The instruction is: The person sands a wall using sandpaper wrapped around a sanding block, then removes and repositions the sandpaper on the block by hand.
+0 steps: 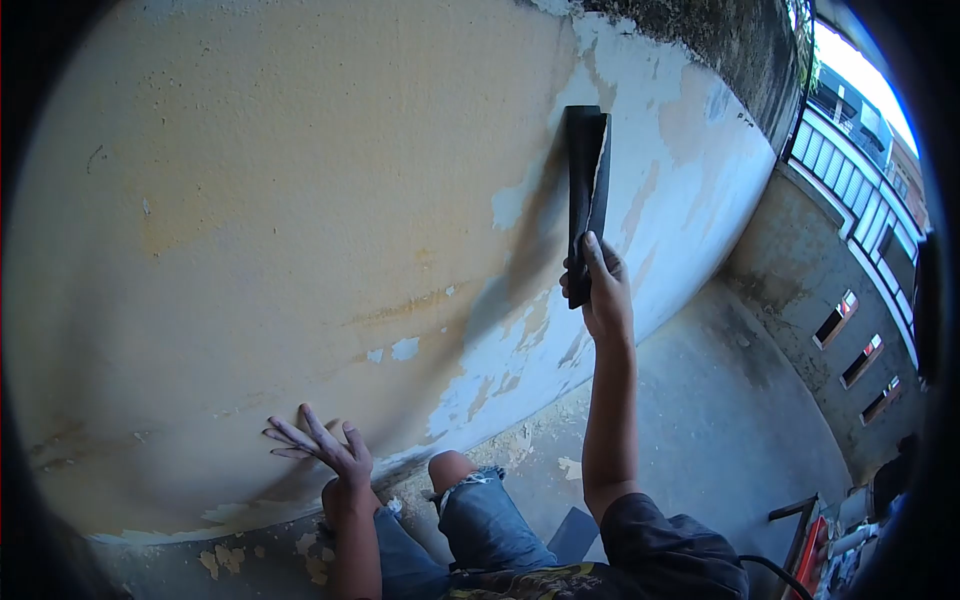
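Observation:
My right hand [603, 285] is raised in front of the wall, its fingers and thumb closed around the lower end of a folded, dark sheet of sandpaper [586, 170]. The sheet stands upright, with a pale, ragged edge along one side. Low on the left, my left hand [325, 446] is open, its fingers spread at the wall; whether they press on it I cannot tell. The wall [330, 200] is yellowish and worn, with white patches [690, 190] where paint has come off, mostly on the right.
Paint flakes [225, 558] lie on the grey concrete floor [720, 390] by the wall's foot. Near my knees is a flat dark piece [573, 535]. At the lower right are a red object [812, 550] and clutter. A low wall with slots [800, 270] and a white railing [850, 180] stand right.

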Demonstrator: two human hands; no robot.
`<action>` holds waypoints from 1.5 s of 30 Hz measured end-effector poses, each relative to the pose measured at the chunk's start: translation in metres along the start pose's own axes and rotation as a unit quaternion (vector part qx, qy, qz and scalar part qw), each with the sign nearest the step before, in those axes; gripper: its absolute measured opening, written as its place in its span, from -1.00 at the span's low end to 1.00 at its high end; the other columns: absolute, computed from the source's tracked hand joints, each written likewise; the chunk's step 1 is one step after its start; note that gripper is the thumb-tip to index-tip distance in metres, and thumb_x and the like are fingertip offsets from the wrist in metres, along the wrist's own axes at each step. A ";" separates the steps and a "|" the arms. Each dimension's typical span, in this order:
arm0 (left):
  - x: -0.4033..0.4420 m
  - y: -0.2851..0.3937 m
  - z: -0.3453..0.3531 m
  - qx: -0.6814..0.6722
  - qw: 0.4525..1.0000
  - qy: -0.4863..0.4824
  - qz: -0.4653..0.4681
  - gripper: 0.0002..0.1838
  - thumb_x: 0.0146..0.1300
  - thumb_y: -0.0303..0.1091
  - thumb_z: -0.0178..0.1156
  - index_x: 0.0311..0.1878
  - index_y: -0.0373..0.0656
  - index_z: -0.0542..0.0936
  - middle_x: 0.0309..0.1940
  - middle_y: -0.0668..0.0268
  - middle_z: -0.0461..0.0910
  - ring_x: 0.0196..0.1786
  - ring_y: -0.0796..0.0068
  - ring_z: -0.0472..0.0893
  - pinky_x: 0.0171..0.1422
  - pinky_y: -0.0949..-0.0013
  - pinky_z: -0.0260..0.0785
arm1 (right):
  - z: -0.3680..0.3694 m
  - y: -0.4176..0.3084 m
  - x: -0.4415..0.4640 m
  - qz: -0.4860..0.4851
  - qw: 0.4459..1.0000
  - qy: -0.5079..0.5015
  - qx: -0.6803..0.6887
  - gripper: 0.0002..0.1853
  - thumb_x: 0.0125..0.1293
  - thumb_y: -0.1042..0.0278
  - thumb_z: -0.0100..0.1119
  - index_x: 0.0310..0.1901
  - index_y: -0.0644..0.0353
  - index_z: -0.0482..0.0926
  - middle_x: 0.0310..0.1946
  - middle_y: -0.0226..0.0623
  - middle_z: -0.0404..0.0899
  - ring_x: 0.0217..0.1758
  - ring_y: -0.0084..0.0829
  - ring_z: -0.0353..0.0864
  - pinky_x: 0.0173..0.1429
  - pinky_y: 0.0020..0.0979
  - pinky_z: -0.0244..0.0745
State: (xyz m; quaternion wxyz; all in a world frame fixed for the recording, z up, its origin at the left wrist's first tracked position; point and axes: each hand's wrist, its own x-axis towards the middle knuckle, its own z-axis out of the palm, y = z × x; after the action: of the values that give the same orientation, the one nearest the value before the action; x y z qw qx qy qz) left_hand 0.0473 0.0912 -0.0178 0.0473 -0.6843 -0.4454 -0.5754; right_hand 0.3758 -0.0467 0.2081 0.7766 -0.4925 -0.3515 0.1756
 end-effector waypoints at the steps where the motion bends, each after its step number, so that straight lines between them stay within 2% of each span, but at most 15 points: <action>1: -0.004 0.000 -0.005 -0.002 1.000 -0.004 -0.005 -0.29 0.44 0.04 -0.14 0.54 -0.14 0.13 0.58 -0.23 -0.34 0.59 -0.35 -0.46 0.42 -0.44 -0.81 | -0.001 0.014 -0.007 0.005 1.000 -0.003 0.002 -0.68 0.50 0.06 0.10 -0.20 0.19 0.51 -0.50 -0.39 0.54 -0.53 -0.55 0.57 -0.42 -0.48 0.49; 5: -0.001 -0.004 0.002 0.005 1.000 0.011 0.019 -0.23 0.38 0.02 -0.09 0.54 -0.22 0.08 0.59 -0.18 -0.35 0.61 -0.25 -0.45 0.44 -0.39 -0.83 | -0.026 0.172 -0.132 0.174 0.983 0.049 0.022 -0.71 0.44 0.12 0.20 -0.11 0.23 0.58 -0.44 -0.36 0.61 -0.46 -0.51 0.66 -0.38 -0.44 0.58; 8: -0.003 -0.004 -0.003 0.004 1.000 -0.012 0.010 -0.23 0.37 0.02 -0.11 0.54 -0.23 0.09 0.59 -0.17 -0.34 0.61 -0.25 -0.45 0.44 -0.39 -0.82 | -0.022 0.140 -0.109 0.121 0.990 0.065 0.027 -0.70 0.45 0.11 0.19 -0.13 0.24 0.57 -0.45 -0.36 0.60 -0.49 -0.51 0.65 -0.41 -0.48 0.56; 11: 0.003 0.005 -0.003 0.001 1.000 -0.011 -0.007 -0.24 0.37 0.02 -0.13 0.52 -0.25 0.12 0.59 -0.18 -0.32 0.61 -0.25 -0.45 0.45 -0.39 -0.81 | 0.009 0.009 -0.012 -0.001 1.000 0.001 -0.004 -0.64 0.46 0.01 0.15 -0.22 0.21 0.55 -0.51 -0.40 0.55 -0.53 -0.53 0.61 -0.41 -0.49 0.50; 13: 0.005 0.007 -0.007 -0.023 1.000 -0.006 -0.007 -0.29 0.39 -0.01 -0.12 0.52 -0.18 0.16 0.57 -0.23 -0.30 0.59 -0.34 -0.44 0.45 -0.45 -0.77 | 0.025 -0.019 0.021 -0.047 0.998 -0.036 -0.003 -0.68 0.50 0.05 0.10 -0.22 0.17 0.52 -0.49 -0.38 0.55 -0.54 -0.54 0.55 -0.41 -0.46 0.48; 19: 0.007 0.002 0.007 -0.032 0.998 0.049 -0.002 -0.26 0.45 0.19 -0.21 0.52 -0.12 0.19 0.58 -0.20 -0.25 0.60 -0.31 -0.42 0.44 -0.45 -0.79 | -0.001 0.169 -0.135 0.158 0.986 0.021 0.052 -0.68 0.47 0.06 0.15 -0.14 0.20 0.55 -0.43 -0.35 0.60 -0.46 -0.46 0.66 -0.38 -0.42 0.59; 22: 0.001 0.001 -0.002 -0.052 0.998 0.018 -0.001 -0.25 0.45 0.20 -0.24 0.50 -0.14 0.22 0.58 -0.20 -0.23 0.60 -0.29 -0.42 0.43 -0.45 -0.81 | 0.012 0.111 -0.090 0.092 0.992 0.048 0.067 -0.68 0.47 0.05 0.14 -0.16 0.18 0.55 -0.46 -0.36 0.59 -0.49 -0.48 0.64 -0.43 -0.43 0.54; 24: 0.001 0.000 -0.004 -0.048 0.999 0.017 0.000 -0.25 0.45 0.20 -0.25 0.50 -0.15 0.22 0.57 -0.20 -0.22 0.60 -0.30 -0.42 0.43 -0.45 -0.81 | 0.034 0.018 -0.028 0.028 0.996 0.043 0.077 -0.68 0.47 0.03 0.15 -0.21 0.15 0.55 -0.48 -0.38 0.57 -0.52 -0.51 0.61 -0.45 -0.47 0.50; 26: 0.002 0.002 -0.003 -0.038 0.999 0.022 -0.003 -0.25 0.45 0.20 -0.25 0.50 -0.16 0.23 0.57 -0.20 -0.22 0.60 -0.31 -0.41 0.43 -0.45 -0.81 | 0.042 -0.022 0.018 -0.050 0.997 -0.014 0.052 -0.69 0.46 0.03 0.16 -0.20 0.14 0.54 -0.47 -0.37 0.58 -0.52 -0.52 0.61 -0.43 -0.47 0.51; 31: 0.001 -0.003 0.003 -0.034 0.999 0.038 0.012 -0.25 0.44 0.20 -0.24 0.50 -0.12 0.23 0.58 -0.19 -0.21 0.60 -0.32 -0.40 0.43 -0.46 -0.82 | -0.003 0.120 -0.097 0.147 0.988 0.023 0.045 -0.69 0.46 0.05 0.15 -0.13 0.16 0.55 -0.44 -0.33 0.60 -0.46 -0.40 0.66 -0.34 -0.33 0.60; 33: 0.001 -0.004 0.002 -0.023 0.999 0.028 0.009 -0.26 0.43 0.21 -0.24 0.50 -0.08 0.24 0.58 -0.17 -0.21 0.60 -0.32 -0.40 0.42 -0.47 -0.82 | -0.008 0.154 -0.129 0.179 0.983 0.009 0.033 -0.69 0.45 0.04 0.17 -0.13 0.17 0.55 -0.42 -0.32 0.61 -0.45 -0.37 0.67 -0.34 -0.31 0.61; 38: 0.004 -0.001 0.000 -0.049 0.998 0.035 0.006 -0.25 0.43 0.20 -0.22 0.50 -0.12 0.23 0.58 -0.17 -0.21 0.60 -0.31 -0.41 0.42 -0.46 -0.82 | 0.017 0.006 -0.022 0.011 0.999 0.049 0.006 -0.69 0.46 0.03 0.16 -0.21 0.13 0.53 -0.48 -0.38 0.54 -0.54 -0.54 0.56 -0.49 -0.49 0.44; 40: 0.000 0.001 -0.002 -0.047 0.998 0.030 0.001 -0.26 0.43 0.19 -0.22 0.50 -0.12 0.23 0.58 -0.17 -0.21 0.60 -0.30 -0.41 0.42 -0.46 -0.82 | 0.025 -0.027 0.019 -0.020 0.999 0.000 0.041 -0.67 0.45 -0.01 0.17 -0.21 0.13 0.55 -0.48 -0.37 0.57 -0.53 -0.55 0.58 -0.46 -0.52 0.45; 43: 0.004 0.001 0.000 -0.037 0.999 0.032 -0.006 -0.26 0.43 0.19 -0.22 0.50 -0.11 0.23 0.58 -0.17 -0.21 0.61 -0.29 -0.40 0.43 -0.46 -0.81 | 0.018 0.032 -0.019 0.032 0.998 0.011 0.060 -0.66 0.44 -0.01 0.18 -0.21 0.15 0.55 -0.48 -0.35 0.57 -0.52 -0.51 0.60 -0.45 -0.49 0.48; 45: 0.001 -0.002 0.002 -0.046 0.998 0.037 0.002 -0.26 0.43 0.19 -0.21 0.50 -0.11 0.22 0.58 -0.18 -0.21 0.61 -0.29 -0.40 0.43 -0.45 -0.81 | -0.001 0.108 -0.089 0.142 0.987 0.036 0.059 -0.66 0.45 0.01 0.17 -0.19 0.16 0.55 -0.46 -0.33 0.59 -0.51 -0.43 0.65 -0.44 -0.40 0.53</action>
State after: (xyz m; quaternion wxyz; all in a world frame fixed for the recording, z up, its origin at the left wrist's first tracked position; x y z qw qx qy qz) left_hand 0.0476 0.0937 -0.0185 0.0334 -0.6653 -0.4150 -0.6198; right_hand 0.3228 -0.0535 0.0784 0.7838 -0.4962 -0.2393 0.2868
